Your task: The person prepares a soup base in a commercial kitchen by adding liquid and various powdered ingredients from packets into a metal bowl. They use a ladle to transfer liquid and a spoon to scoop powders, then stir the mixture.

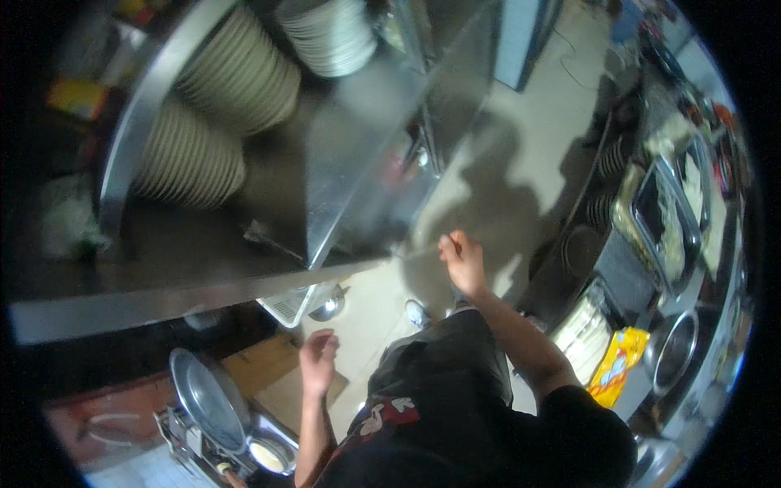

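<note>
My left hand (318,363) hangs at my left side with loosely bent fingers, a little apart, and no object shows in it. The closest things to it are a brown cardboard sheet (268,369) and a white plastic basket (287,308) under the counter edge. Out in front of me, my right hand (464,262) is held above the tiled floor (518,146) with its fingers curled in. Nothing visible sticks out of it. A metal bowl (329,307) sits on the floor between the basket and my shoe (417,313).
Tall plate stacks (189,158) and white plates (332,36) stand on a steel shelf at left. A large metal basin (207,396) is at lower left. Along the right counter are metal trays (665,226), a yellow packet (619,366) and a metal pot (671,352).
</note>
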{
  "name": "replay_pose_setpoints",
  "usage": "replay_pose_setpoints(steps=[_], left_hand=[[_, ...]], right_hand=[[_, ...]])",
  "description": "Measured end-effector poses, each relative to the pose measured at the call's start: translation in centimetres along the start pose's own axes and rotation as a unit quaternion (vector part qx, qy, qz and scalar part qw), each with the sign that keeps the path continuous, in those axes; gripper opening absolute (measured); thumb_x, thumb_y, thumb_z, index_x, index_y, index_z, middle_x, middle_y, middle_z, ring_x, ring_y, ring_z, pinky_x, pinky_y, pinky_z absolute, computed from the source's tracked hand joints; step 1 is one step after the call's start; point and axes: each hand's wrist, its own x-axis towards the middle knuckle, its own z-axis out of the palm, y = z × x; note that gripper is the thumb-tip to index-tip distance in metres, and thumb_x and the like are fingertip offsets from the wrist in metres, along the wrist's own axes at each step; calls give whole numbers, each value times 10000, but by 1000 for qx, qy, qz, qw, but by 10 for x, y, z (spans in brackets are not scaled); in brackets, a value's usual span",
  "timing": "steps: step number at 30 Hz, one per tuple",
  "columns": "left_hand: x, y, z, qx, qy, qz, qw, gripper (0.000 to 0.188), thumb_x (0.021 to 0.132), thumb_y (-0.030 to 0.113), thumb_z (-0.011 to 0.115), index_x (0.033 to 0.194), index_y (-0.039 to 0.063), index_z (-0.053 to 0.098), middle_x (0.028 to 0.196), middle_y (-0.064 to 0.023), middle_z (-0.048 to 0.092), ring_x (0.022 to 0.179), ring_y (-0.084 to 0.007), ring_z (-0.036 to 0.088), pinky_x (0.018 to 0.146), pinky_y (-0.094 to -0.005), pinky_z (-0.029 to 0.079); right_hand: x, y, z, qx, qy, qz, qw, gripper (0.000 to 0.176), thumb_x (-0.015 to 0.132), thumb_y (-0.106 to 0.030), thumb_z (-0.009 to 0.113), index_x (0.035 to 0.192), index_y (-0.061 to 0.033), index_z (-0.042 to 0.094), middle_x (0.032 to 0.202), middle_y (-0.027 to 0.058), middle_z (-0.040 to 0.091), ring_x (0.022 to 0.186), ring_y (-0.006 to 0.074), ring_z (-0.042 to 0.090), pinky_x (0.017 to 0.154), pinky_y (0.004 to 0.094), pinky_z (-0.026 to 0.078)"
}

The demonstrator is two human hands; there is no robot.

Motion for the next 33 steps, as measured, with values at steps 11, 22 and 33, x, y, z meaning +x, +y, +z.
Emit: replay_pose_setpoints(steps=[11, 22, 33], left_hand=[[118, -82, 119, 221, -250, 126, 934, 252, 934, 169, 709, 1100, -14, 661, 932, -142, 726, 846, -210, 705, 692, -332, 570], [167, -205, 88, 435, -301, 251, 811, 172, 934, 141, 644, 1046, 15, 676, 922, -116, 702, 835, -214, 671, 766, -335, 539], [170, -173, 145, 162, -177, -256, 936, 190, 950, 199, 650, 1070, 56, 683, 959, -26, 674, 810, -140, 656, 641, -286, 511]], right_hand=[[-97, -177, -57, 490, -114, -268, 822, 201, 957, -136, 675, 1086, 17, 675, 1063, 208, 696, 889, 324, 713, 733, 405, 592], [-44, -65, -70, 409, -7, -324, 853, 144, 980, -92, 581, 1027, -22, 698, 1000, 184, 707, 812, 282, 709, 712, 379, 580], [-41, 158, -20, 242, -3, 333, 911, 177, 908, -9, 465, 835, 12, 625, 625, 60, 536, 584, 118, 475, 537, 302, 411]])
